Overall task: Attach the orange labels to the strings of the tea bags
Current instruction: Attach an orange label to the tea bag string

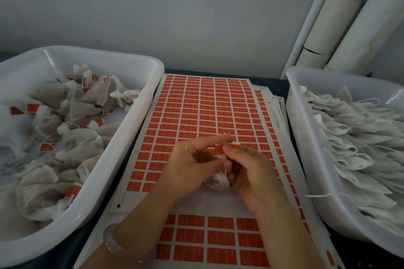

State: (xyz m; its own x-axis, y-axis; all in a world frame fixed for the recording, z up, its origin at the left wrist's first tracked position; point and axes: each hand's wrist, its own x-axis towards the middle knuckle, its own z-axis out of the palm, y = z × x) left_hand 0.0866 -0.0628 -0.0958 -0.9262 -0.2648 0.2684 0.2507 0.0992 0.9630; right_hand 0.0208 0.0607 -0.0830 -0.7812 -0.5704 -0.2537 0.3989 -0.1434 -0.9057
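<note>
A sheet of orange labels lies flat between two white tubs. Both hands meet over its lower half. My left hand and my right hand together pinch one orange label with a thin white string at its top edge. A small white tea bag is tucked under the curled fingers, mostly hidden. The string runs up from the bag to the label.
The left white tub holds several tea bags with orange labels on them. The right white tub holds a pile of unlabelled white bags with loose strings. More label sheets lie stacked underneath. White pipes stand at the back right.
</note>
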